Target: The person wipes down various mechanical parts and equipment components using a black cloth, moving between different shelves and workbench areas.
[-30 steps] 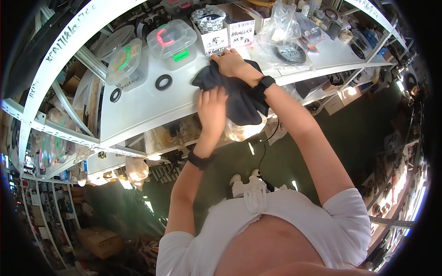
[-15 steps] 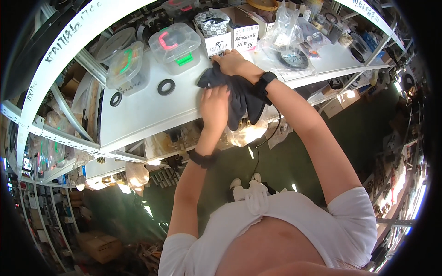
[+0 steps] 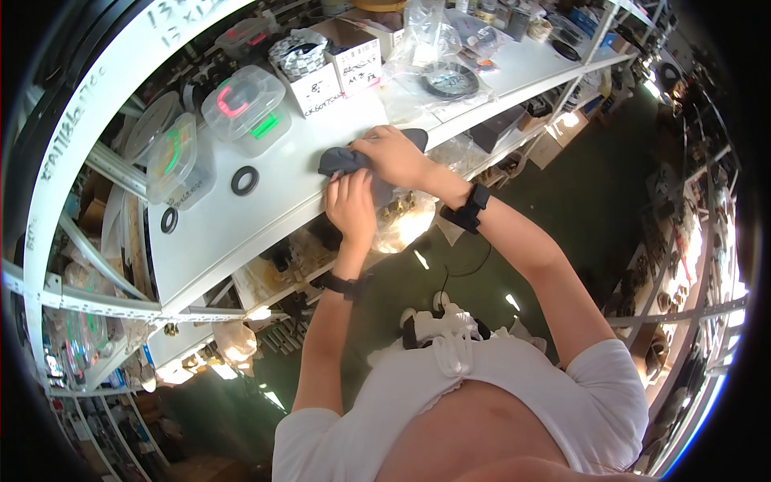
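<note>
A dark grey cloth [image 3: 341, 163] is bunched up at the front edge of the white shelf [image 3: 217, 241]. My right hand [image 3: 395, 159] grips it from above, with part of it sticking out beyond the knuckles. Just nearer to me, my left hand [image 3: 351, 207] has its fingers bent against the cloth's lower side, the fingertips partly hidden in the folds. Left of the hands lie two black rubber rings: a larger one [image 3: 245, 181] and a smaller one [image 3: 169, 220].
Behind the rings stand two clear plastic boxes, one with a green latch [image 3: 261, 124] and one farther left [image 3: 181, 173]. White cardboard boxes [image 3: 317, 90] sit at the back. Bagged round parts [image 3: 450, 80] lie to the right. A metal upright [image 3: 598, 36] rises at the shelf's right.
The cloth, spread and hanging over the shelf edge before, is now gathered into a smaller bundle. My right hand has come down nearer the edge, and the view has turned and shifted.
</note>
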Action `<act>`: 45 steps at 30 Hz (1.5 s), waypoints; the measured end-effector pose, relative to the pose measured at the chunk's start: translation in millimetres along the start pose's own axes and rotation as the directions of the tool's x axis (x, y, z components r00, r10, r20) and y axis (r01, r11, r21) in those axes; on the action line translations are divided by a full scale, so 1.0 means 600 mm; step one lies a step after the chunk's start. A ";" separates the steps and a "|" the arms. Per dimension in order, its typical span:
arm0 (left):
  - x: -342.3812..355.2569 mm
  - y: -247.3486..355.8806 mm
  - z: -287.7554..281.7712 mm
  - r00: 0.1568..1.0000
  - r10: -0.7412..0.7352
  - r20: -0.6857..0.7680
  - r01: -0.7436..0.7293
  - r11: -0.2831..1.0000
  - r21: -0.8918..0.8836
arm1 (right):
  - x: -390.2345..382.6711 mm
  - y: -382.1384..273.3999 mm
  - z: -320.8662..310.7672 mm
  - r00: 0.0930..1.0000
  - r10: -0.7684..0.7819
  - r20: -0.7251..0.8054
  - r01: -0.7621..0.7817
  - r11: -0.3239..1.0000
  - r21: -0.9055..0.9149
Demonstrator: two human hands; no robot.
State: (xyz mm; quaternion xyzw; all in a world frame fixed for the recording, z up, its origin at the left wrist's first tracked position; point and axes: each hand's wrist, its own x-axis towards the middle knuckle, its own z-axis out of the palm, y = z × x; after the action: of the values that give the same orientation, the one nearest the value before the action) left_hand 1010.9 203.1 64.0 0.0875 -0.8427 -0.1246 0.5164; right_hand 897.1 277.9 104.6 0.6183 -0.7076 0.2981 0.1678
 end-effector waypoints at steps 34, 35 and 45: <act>-0.170 0.435 0.345 0.592 0.021 0.805 0.788 0.192 -0.585 | -0.492 0.068 -0.350 0.722 0.553 -0.415 -0.623 0.781 -0.042; -0.166 0.445 0.353 0.604 -0.021 0.797 0.789 0.160 -0.594 | -0.497 0.082 -0.353 0.720 0.560 -0.410 -0.624 0.781 -0.032; -0.021 0.499 0.377 0.874 -0.212 0.438 0.476 0.563 -0.676 | -0.443 0.198 -0.370 0.748 0.414 -0.519 -0.500 0.866 -0.029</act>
State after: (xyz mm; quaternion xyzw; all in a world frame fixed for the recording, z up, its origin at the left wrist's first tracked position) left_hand 809.3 519.4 45.0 0.0045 -0.7434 -0.5812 0.3309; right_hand 799.6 630.8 88.0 0.3114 -0.7923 0.4186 0.3163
